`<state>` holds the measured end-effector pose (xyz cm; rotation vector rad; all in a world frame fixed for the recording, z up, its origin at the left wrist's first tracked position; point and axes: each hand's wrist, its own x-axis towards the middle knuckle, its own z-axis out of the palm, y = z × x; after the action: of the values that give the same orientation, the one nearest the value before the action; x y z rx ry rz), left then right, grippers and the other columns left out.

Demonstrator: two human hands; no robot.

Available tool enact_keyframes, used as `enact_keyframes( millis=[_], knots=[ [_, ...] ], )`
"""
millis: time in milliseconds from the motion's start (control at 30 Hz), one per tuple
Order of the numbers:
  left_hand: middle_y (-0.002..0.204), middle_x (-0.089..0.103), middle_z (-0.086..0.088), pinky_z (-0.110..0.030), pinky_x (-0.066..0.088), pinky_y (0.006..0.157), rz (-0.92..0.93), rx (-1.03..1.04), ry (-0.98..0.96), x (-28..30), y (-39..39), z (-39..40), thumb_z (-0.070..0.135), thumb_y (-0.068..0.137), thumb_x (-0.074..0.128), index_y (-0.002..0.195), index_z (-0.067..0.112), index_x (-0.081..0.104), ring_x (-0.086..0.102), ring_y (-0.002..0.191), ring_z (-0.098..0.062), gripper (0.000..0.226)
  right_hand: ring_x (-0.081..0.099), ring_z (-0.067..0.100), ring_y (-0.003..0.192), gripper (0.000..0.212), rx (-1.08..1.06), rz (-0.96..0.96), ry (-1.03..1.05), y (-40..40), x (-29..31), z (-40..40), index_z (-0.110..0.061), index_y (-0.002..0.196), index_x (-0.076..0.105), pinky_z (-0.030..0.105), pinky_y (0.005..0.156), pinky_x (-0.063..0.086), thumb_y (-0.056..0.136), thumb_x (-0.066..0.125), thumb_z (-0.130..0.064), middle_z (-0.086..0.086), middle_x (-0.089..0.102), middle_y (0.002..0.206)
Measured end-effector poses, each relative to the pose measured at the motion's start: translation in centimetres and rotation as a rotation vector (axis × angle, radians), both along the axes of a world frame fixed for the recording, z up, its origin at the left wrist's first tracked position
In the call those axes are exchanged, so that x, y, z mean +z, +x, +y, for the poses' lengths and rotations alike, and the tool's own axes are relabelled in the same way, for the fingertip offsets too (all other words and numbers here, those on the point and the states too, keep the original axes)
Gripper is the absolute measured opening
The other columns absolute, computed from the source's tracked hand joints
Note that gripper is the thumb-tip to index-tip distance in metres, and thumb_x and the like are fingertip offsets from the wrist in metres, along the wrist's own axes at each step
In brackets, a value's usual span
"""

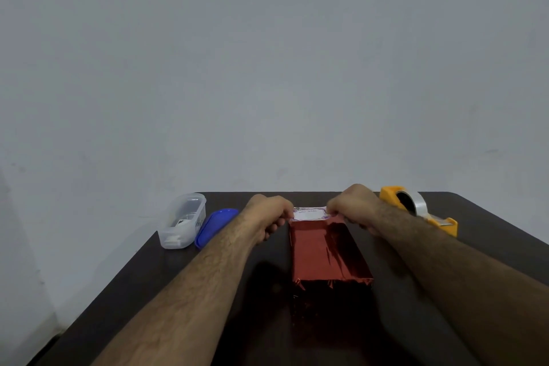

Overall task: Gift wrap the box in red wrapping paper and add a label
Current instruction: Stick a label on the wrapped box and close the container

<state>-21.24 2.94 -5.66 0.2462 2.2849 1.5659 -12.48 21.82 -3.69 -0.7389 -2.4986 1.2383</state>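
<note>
Holding a small white card label with a purple printed border by its two ends, the left hand and the right hand pinch it with curled fingers at the far end of the box wrapped in shiny red foil paper. The box lies lengthwise in the middle of the dark wooden worktop, between the forearms; its near end shows ragged paper edges. Whether the label already touches the paper cannot be told from here.

To do this step well, I judge the label should be squared to the far edge of the box before it goes down, lowered along one edge first, then smoothed across so no bubble or crease is trapped in the foil. The crinkled paper will likely resist adhesion, so firm even pressure matters.

A yellow tape dispenser holding a clear roll stands near the right wrist. A clear plastic tub and its blue lid sit just beside each other on the left.
</note>
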Motion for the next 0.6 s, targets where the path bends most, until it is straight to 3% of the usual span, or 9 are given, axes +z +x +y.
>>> enact_keyframes(
  millis=[133, 300, 433, 533, 600],
  knots=[
    [0.054, 0.053, 0.001, -0.022, 0.026, 0.048, 0.036, 0.005, -0.025, -0.5, 0.0, 0.4, 0.016, 0.071, 0.074, 0.069, 0.014, 0.066, 0.036, 0.045, -0.014, 0.009, 0.057, 0.016, 0.063, 0.019, 0.015, -0.061, 0.186, -0.3, -0.1, 0.5, -0.005, 0.071, 0.072, 0.025, 0.05, 0.038, 0.074, 0.079, -0.022, 0.003, 0.065, 0.066],
    [0.054, 0.055, 0.0, -0.021, 0.03, 0.044, 0.125, 0.027, -0.087, -0.6, -0.1, 0.6, 0.016, 0.064, 0.078, 0.064, 0.011, 0.067, 0.039, 0.042, -0.014, 0.012, 0.057, 0.014, 0.062, 0.026, 0.018, -0.14, 0.335, -0.7, -0.1, 0.6, -0.009, 0.069, 0.071, 0.024, 0.048, 0.038, 0.071, 0.082, -0.032, 0.001, 0.064, 0.067],
    [0.057, 0.056, 0.002, -0.02, 0.035, 0.044, 0.244, 0.058, -0.163, -0.1, -0.2, 0.4, 0.017, 0.061, 0.088, 0.061, 0.01, 0.062, 0.05, 0.052, -0.014, 0.027, 0.065, 0.014, 0.074, 0.031, 0.032, -0.156, 0.491, -0.3, 0.5, 0.5, -0.013, 0.081, 0.076, 0.026, 0.057, 0.052, 0.07, 0.087, -0.041, 0.0, 0.072, 0.08],
    [0.081, 0.075, 0.003, -0.027, 0.057, 0.064, 0.377, 0.021, -0.091, -0.3, -0.8, 0.3, 0.009, 0.071, 0.089, 0.078, 0.013, 0.077, 0.072, 0.083, -0.014, 0.014, 0.068, 0.011, 0.087, 0.017, 0.113, 0.003, 0.49, -0.1, 0.1, 0.9, -0.025, 0.089, 0.077, 0.028, 0.07, 0.059, 0.074, 0.083, -0.025, -0.008, 0.073, 0.092],
    [0.093, 0.079, 0.006, -0.027, 0.062, 0.085, 0.405, -0.061, 0.013, -0.7, -0.8, 0.1, 0.008, 0.081, 0.085, 0.09, 0.021, 0.083, 0.074, 0.097, -0.011, 0.015, 0.067, 0.004, 0.092, 0.021, 0.226, 0.059, 0.47, 0.2, -0.4, 1.2, -0.032, 0.098, 0.082, 0.019, 0.073, 0.053, 0.08, 0.08, -0.021, -0.015, 0.072, 0.097]
  ],
)
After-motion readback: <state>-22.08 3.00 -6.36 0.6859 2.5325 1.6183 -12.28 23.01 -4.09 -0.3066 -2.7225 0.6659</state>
